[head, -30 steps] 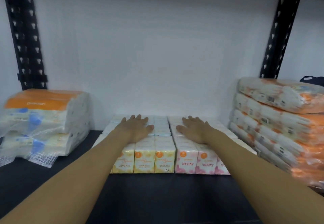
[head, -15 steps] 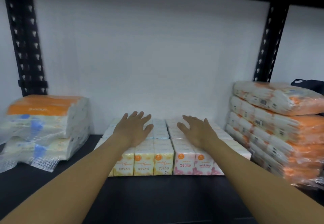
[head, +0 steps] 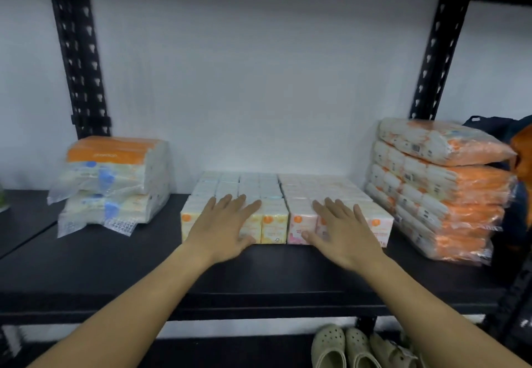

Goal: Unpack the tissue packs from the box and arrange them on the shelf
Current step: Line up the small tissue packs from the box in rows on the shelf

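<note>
Packs [head: 275, 225] sit in tight rows mid-shelf [head: 115, 258], my left hand [head: 220, 223] and right hand [head: 344, 230] flat against their front, fingers spread, gripping nothing; I judge them light, soft, slick-wrapped, best squeezed at the sides.

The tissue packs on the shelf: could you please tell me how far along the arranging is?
Done: small packs stand in tidy rows on the shelf, between the left bundles and the right stack. In hand: left hand and right hand, fingers straight, at the front row. Left: unclear, no box is in view.
</note>
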